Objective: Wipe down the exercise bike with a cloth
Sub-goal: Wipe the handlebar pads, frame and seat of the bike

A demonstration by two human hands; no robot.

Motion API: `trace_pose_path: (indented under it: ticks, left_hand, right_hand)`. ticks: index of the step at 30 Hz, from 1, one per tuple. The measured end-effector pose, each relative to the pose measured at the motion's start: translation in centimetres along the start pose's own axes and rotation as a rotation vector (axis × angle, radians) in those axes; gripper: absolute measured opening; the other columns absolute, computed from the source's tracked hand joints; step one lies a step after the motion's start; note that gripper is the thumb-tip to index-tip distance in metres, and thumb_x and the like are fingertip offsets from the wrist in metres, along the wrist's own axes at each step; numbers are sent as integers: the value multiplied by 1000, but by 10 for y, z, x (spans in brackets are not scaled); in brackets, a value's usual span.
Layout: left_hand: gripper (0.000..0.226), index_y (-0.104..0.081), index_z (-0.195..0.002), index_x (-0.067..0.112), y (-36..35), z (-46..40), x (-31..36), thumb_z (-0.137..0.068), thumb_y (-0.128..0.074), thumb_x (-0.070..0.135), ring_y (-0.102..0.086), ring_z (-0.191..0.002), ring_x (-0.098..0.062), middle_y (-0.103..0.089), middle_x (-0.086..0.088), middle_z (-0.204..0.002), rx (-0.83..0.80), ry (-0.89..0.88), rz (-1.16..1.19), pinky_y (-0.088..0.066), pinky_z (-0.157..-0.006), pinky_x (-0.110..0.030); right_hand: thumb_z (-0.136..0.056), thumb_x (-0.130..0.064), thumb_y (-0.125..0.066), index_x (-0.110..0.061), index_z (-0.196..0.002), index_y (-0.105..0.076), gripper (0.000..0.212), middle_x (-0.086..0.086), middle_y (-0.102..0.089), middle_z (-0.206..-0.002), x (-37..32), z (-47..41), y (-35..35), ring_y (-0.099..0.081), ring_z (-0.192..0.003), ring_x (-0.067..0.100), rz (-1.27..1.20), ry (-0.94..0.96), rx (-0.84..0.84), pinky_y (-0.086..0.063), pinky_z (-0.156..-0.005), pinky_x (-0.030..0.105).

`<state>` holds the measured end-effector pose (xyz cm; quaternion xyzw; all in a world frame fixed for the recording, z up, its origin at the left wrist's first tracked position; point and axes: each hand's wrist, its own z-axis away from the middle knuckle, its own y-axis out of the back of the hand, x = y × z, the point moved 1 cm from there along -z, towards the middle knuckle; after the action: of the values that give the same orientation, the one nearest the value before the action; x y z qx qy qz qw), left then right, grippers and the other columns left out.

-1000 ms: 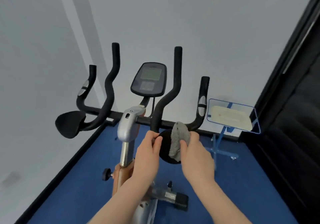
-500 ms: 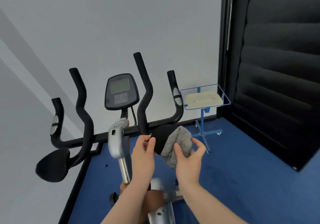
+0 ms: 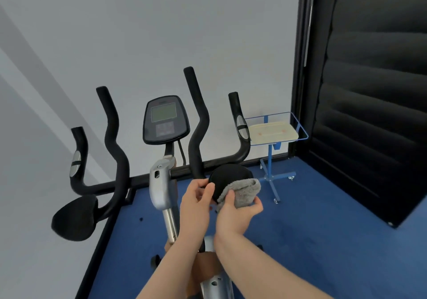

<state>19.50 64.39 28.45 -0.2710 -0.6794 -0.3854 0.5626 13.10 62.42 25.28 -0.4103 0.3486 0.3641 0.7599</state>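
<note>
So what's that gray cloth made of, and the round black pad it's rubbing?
The gray cloth looks like soft, fuzzy fabric, maybe microfiber or terry: its surface is nubbly and it folds limply in the right hand. The round black pad, steadied by the left hand, looks matte and smooth, probably foam or rubbery padding; it shows no shine, so I can't be sure.

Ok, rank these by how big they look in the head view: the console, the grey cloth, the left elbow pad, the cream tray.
1. Left elbow pad, though it sits nearer the camera.
2. Console and cream tray: too close to rank.
3. Grey cloth, bunched and partly hidden by the right hand.
</note>
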Motion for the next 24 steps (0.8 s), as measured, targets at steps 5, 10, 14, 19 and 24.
trace_pose_path:
  ticks: [5, 10, 14, 19, 24]
  left_hand:
    - [7, -62, -98, 27, 1, -1, 0, -98, -57, 22, -58, -61, 4, -62, 13, -65, -14, -38, -52, -56, -65, -32]
    - [11, -59, -90, 26, 2, 1, 8, -99, -54, 21, -48, -51, 3, -55, 17, -53, -34, -43, -90, -54, -69, -48]
    - [9, -59, -91, 23, -3, 2, 7, -99, -54, 23, -50, -58, -2, -56, 9, -62, 9, -55, -79, -53, -73, -48]
    - [9, -60, -92, 22, -4, 2, 0, -99, -55, 23, -48, -55, 4, -55, 18, -56, 12, -64, -53, -45, -66, -32]
    - [11, -60, -89, 23, -1, 0, 1, -99, -55, 20, -54, -55, 7, -59, 19, -59, -17, -81, -52, -41, -55, -11]
  right_hand:
    - [-93, -10, -60, -27, -126, -34, 45, 0, -51, -122, -22, -20, 27, -57, -104, 6, 223, 365, -163, -50, -84, 20]
    - [-93, -7, -57, -20, -126, -46, 37, 5, -46, -118, -59, -44, 11, -54, -100, 23, 848, 835, -233, -44, -78, 29]
    - [-96, -19, -53, -22, -138, -35, 46, 7, -52, -123, -82, -57, 10, -54, -110, 29, 1115, 864, -441, -46, -86, 41]
    - [-84, -12, -67, -14, -102, -56, 21, 3, -62, -92, -87, -47, 23, -59, -87, 25, 1189, 1102, -447, -45, -74, 34]
    - [-82, -27, -68, -20, -104, -62, 24, -1, -61, -101, -109, -50, -3, -53, -98, 21, 1334, 1177, -549, -39, -88, 33]
